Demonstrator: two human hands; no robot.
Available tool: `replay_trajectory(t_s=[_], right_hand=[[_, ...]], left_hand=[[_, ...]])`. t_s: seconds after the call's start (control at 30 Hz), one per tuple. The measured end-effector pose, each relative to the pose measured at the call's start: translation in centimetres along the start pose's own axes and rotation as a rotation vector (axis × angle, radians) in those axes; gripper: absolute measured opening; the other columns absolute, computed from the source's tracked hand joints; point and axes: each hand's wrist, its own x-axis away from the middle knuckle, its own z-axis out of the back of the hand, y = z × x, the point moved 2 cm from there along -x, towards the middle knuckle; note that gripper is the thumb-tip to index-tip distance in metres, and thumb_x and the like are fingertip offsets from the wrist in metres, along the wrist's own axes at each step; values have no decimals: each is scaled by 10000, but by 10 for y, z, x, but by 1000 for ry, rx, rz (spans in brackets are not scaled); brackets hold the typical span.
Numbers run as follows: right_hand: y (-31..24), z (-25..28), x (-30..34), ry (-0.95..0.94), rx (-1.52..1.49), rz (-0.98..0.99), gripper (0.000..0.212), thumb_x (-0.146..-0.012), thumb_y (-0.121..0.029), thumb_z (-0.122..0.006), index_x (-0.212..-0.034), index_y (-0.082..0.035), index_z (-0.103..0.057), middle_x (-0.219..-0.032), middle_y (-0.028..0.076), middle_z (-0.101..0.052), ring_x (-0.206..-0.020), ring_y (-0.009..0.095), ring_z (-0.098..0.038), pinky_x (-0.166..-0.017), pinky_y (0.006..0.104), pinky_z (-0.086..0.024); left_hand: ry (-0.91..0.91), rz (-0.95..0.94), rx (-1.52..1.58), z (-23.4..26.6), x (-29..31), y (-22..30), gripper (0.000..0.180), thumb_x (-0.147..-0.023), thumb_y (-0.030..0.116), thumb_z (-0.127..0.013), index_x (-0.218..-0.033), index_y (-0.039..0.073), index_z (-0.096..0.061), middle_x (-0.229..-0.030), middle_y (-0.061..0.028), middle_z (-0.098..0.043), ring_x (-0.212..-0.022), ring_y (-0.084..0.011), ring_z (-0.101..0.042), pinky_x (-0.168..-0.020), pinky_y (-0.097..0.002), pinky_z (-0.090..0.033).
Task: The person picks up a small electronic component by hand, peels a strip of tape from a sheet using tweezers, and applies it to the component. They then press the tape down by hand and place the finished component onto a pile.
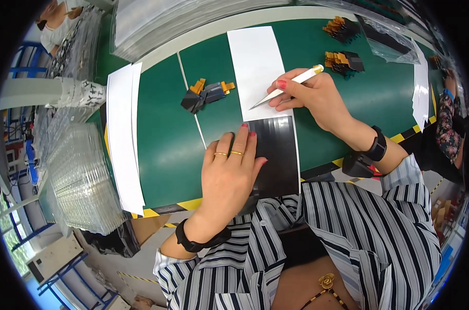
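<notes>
My right hand [317, 98] is closed around a pair of slim white tweezers [299, 78]. Their fine metal tip points down and left, over the lower part of a white paper strip [255, 51]. Below that white area lies a glossy black sheet [275, 150]. My left hand [229, 163] rests flat with fingers stretched out, its fingertips at the left edge of the black sheet; it holds nothing. Just beyond the left fingers sits a small group of black parts with orange flex cables [206, 95].
Two more clusters of orange-and-black flex parts, an upper one [340, 28] and a lower one [344, 62], lie at the far right by a clear plastic bag [394, 41]. White sheets [123, 139] lie on the green mat's left side. Clear trays [79, 175] are stacked beyond the left edge.
</notes>
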Motion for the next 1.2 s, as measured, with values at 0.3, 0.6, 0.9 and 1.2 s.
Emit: replay_trajectory(t_s=[0.3, 0.6, 0.9, 1.2], right_hand=[[-2, 19, 23, 57, 94, 68, 201, -877, -108, -462, -893, 81, -527, -921, 188, -574, -755, 227, -614, -671, 283, -526], [8, 36, 31, 143, 49, 116, 212, -882, -121, -459, -893, 82, -518, -927, 205, -561, -762, 242, -617, -676, 297, -526], [11, 36, 30, 163, 74, 151, 211, -883, -113, -453, -904, 87, -516, -923, 213, -559, -750, 246, -621, -677, 305, -526], [10, 39, 26, 159, -144, 81, 219, -888, -148, -451, -937, 54, -520, -877, 199, -587, -685, 229, -625, -631, 288, -523]], left_hand=[[0, 26, -20, 1, -2, -7, 433, -692, 241, -641, -1036, -5, -548, -1112, -105, -492, -951, -252, -453, -798, -376, -391], [-127, -83, 0, -5, -21, 0, 396, -730, 254, -603, -1069, 56, -545, -1168, -81, -478, -955, -234, -440, -772, -361, -385], [-137, -96, -14, -7, -22, -1, 393, -733, 269, -601, -1068, 69, -548, -1194, -73, -470, -958, -238, -440, -756, -352, -381], [-141, -86, -7, -9, -21, -3, 392, -738, 274, -595, -1066, 66, -544, -1187, -71, -474, -978, -236, -431, -758, -347, -375]])
